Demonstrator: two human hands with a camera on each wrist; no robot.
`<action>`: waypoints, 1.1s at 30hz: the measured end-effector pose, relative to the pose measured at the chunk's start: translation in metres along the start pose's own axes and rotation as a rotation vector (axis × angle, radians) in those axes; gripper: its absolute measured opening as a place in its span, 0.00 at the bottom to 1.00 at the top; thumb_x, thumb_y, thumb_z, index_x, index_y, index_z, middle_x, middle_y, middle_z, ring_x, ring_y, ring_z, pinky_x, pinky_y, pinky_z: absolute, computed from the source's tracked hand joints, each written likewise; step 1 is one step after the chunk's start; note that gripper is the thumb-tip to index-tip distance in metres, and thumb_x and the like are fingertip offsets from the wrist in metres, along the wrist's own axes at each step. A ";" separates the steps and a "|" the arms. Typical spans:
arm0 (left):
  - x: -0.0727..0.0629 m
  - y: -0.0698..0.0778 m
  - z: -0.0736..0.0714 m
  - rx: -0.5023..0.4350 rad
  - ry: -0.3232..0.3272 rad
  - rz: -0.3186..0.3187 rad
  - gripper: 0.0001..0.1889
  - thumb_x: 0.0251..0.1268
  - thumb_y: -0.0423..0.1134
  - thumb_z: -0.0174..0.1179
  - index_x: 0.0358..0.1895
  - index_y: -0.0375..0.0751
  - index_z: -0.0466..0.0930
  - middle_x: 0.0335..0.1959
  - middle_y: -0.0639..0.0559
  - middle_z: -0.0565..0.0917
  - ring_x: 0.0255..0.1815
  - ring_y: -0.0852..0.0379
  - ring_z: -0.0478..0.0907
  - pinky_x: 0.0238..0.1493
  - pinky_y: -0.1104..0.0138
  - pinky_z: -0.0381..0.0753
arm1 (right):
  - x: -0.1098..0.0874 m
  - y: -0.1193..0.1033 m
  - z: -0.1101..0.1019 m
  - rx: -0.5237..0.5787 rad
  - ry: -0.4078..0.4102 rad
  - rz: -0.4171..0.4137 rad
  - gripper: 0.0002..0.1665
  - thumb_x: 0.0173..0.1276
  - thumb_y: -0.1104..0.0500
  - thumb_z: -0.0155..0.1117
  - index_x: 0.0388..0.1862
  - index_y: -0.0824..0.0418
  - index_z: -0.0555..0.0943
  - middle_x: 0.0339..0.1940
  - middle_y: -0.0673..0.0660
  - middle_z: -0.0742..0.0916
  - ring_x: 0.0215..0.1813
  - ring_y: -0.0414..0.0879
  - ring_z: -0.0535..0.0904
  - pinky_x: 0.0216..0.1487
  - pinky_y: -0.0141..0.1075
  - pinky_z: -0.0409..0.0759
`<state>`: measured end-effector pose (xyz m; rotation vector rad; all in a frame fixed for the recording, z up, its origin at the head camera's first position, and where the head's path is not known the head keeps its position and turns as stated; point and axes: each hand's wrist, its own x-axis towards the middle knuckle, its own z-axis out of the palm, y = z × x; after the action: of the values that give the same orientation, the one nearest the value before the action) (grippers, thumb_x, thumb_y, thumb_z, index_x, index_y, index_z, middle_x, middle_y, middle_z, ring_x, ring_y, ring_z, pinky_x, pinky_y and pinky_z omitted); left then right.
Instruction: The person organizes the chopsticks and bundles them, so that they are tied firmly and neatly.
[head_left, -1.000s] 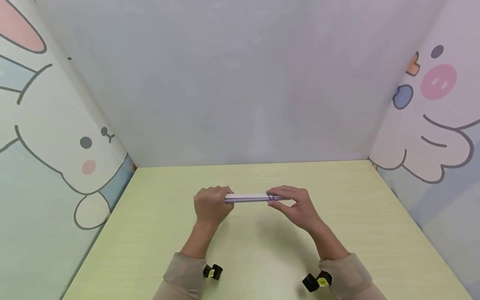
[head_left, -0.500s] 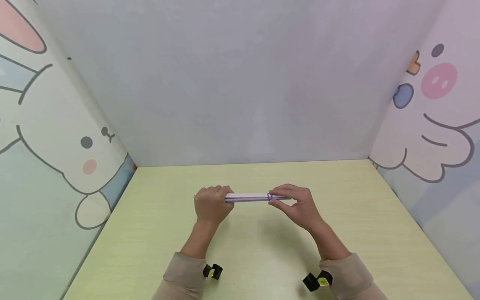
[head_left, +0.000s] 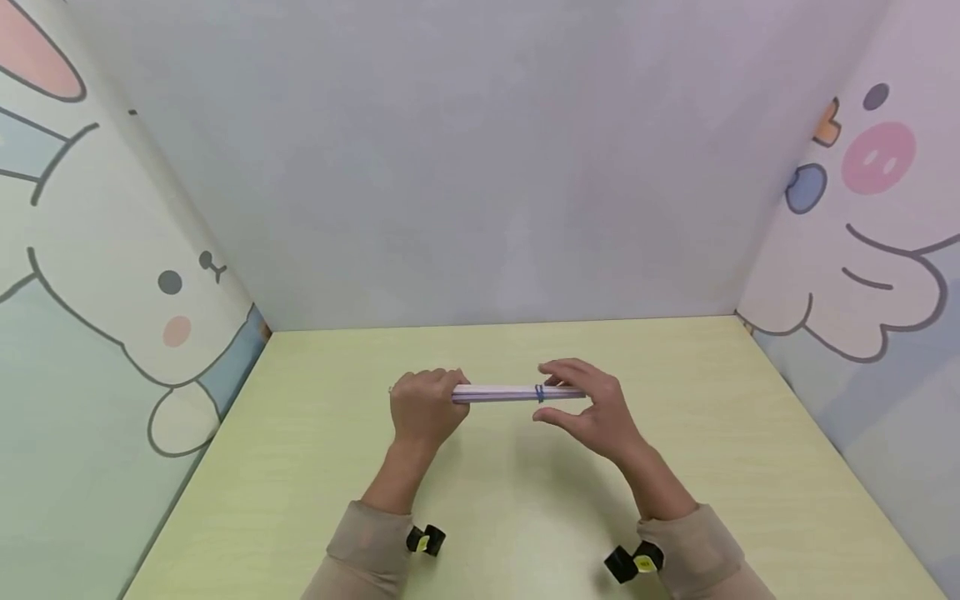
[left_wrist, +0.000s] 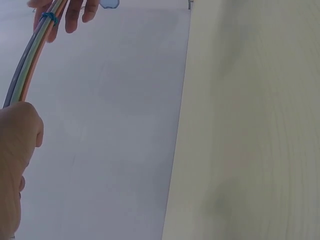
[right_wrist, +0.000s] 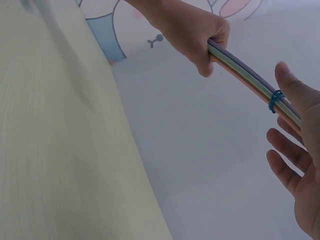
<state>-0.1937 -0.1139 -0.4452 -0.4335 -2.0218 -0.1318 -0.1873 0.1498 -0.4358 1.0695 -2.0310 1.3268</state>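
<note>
A bundle of slim pastel sticks [head_left: 495, 394], purple, green and orange in the wrist views, is held level above the table. My left hand [head_left: 425, 408] grips its left end, fingers wrapped round it. Toward the right end a blue-green rubber band [right_wrist: 275, 100] circles the sticks in several loops. Around that end, my right hand [head_left: 592, 412] is spread, with its thumb below the bundle and its fingers above and behind in the head view. Thumb and fingertips stand apart from the band. The palm partly hides the bundle's right tip in the right wrist view.
Below the hands lies a pale yellow-green table [head_left: 337, 500]. A plain grey wall [head_left: 480, 167] rises at its far edge. Side panels with a cartoon rabbit [head_left: 112, 250] and a cartoon pig [head_left: 877, 208] stand left and right. Black wrist cameras [head_left: 633, 562] sit at both cuffs.
My right thumb and fingers have let go of the rubber band and spread apart; it now sits round the sticks. My left hand keeps its grip, almost unmoved.
</note>
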 end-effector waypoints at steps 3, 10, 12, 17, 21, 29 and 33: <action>0.000 -0.003 -0.002 -0.003 -0.016 -0.008 0.11 0.42 0.32 0.66 0.11 0.46 0.75 0.06 0.57 0.70 0.11 0.62 0.50 0.12 0.66 0.57 | 0.002 0.000 -0.003 -0.012 -0.012 -0.014 0.25 0.46 0.73 0.80 0.46 0.62 0.87 0.40 0.55 0.90 0.39 0.46 0.86 0.44 0.27 0.79; 0.002 0.003 -0.002 -0.007 -0.037 0.007 0.13 0.45 0.33 0.64 0.10 0.46 0.73 0.06 0.57 0.70 0.12 0.62 0.50 0.12 0.66 0.57 | 0.006 -0.003 0.001 -0.004 -0.058 -0.104 0.23 0.43 0.75 0.80 0.43 0.66 0.89 0.37 0.57 0.91 0.37 0.47 0.88 0.40 0.31 0.83; 0.003 0.005 -0.003 -0.006 -0.047 0.027 0.13 0.46 0.34 0.65 0.11 0.47 0.74 0.07 0.57 0.71 0.11 0.62 0.52 0.13 0.67 0.57 | 0.006 -0.003 0.003 -0.019 -0.075 -0.114 0.25 0.42 0.73 0.82 0.44 0.66 0.88 0.38 0.57 0.91 0.37 0.48 0.88 0.41 0.33 0.83; 0.003 0.003 -0.003 -0.002 -0.046 0.020 0.12 0.43 0.33 0.68 0.11 0.46 0.75 0.07 0.57 0.71 0.10 0.61 0.52 0.13 0.67 0.55 | 0.005 -0.003 0.002 -0.028 -0.072 -0.083 0.33 0.40 0.70 0.84 0.51 0.69 0.85 0.44 0.59 0.90 0.40 0.50 0.89 0.46 0.32 0.82; 0.002 -0.001 -0.001 -0.005 -0.025 0.004 0.12 0.41 0.32 0.67 0.11 0.47 0.74 0.06 0.57 0.68 0.11 0.62 0.50 0.13 0.66 0.53 | 0.006 -0.001 -0.001 -0.056 -0.044 -0.118 0.26 0.46 0.68 0.83 0.48 0.68 0.87 0.41 0.57 0.91 0.39 0.49 0.88 0.45 0.33 0.82; 0.005 0.007 -0.003 0.013 -0.078 0.022 0.08 0.38 0.32 0.68 0.13 0.48 0.78 0.07 0.58 0.70 0.10 0.61 0.53 0.13 0.66 0.55 | 0.008 -0.003 0.003 -0.368 -0.082 -0.245 0.21 0.44 0.62 0.84 0.40 0.64 0.90 0.33 0.52 0.91 0.33 0.46 0.86 0.38 0.44 0.82; 0.005 0.015 -0.004 0.024 -0.117 0.040 0.09 0.40 0.36 0.70 0.14 0.48 0.79 0.08 0.57 0.74 0.09 0.61 0.56 0.13 0.66 0.58 | 0.008 -0.006 0.007 -0.439 -0.120 -0.257 0.24 0.41 0.59 0.86 0.40 0.64 0.90 0.33 0.53 0.91 0.32 0.43 0.87 0.35 0.41 0.84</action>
<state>-0.1876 -0.1000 -0.4402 -0.4758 -2.1261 -0.0582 -0.1868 0.1397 -0.4296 1.1688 -2.0538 0.6608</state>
